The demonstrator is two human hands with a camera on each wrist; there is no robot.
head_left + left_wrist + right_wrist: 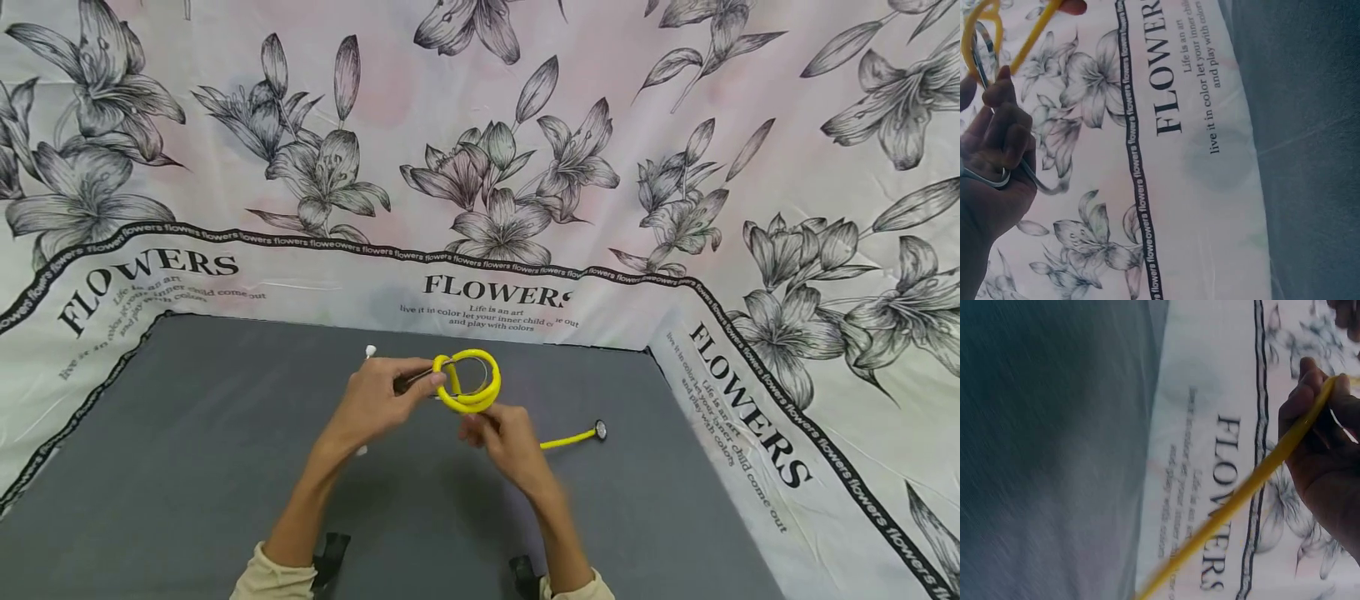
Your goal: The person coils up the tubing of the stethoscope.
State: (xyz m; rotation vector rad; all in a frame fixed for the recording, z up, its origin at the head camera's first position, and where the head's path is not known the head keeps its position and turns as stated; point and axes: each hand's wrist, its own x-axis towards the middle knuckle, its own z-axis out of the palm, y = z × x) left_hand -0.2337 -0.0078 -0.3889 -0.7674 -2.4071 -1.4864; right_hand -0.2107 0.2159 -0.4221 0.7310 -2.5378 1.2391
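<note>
Both hands are on a stethoscope with yellow tubing [468, 405], raised in front of the body. My left hand [381, 395] grips its metal ear tubes, and the yellow tubing loops in a ring just past the fingertips. One white ear tip [371, 351] pokes out above that hand. In the left wrist view, a curved metal ear tube [1040, 180] emerges below the curled fingers. My right hand [513, 442] pinches the tubing under the ring. From it, the free end runs right to the round chest piece [601, 430]. The right wrist view shows the tubing [1235, 500] crossing the palm.
A dark grey tabletop [225, 467] lies below the hands. White cloth printed with flowers and lettering [495, 292] rises along its back and sides. Dark straps [330, 557] show near both sleeves.
</note>
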